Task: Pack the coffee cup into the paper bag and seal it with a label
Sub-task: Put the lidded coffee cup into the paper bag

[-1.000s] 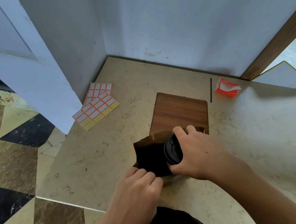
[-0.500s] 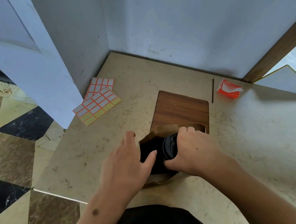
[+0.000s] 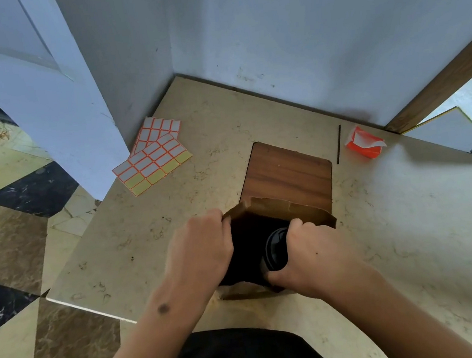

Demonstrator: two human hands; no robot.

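A brown paper bag [image 3: 284, 207] stands open on the marble table, its dark mouth facing up at me. My right hand [image 3: 316, 258] grips a coffee cup with a black lid [image 3: 275, 249] and holds it inside the bag's mouth; only the lid shows. My left hand [image 3: 198, 249] pinches the bag's left edge and holds it open. Two sheets of orange-bordered labels [image 3: 153, 155] lie at the table's far left, well apart from both hands.
A wooden board [image 3: 289, 170] lies just behind the bag. A thin black stick [image 3: 339, 144] and a small orange box [image 3: 366, 143] sit at the back right. Walls close the far side; the table's left edge [image 3: 91, 309] drops to a tiled floor.
My left hand went from the bag's near edge over its mouth to its left rim, which it now grips. The cup sits lower inside the bag.
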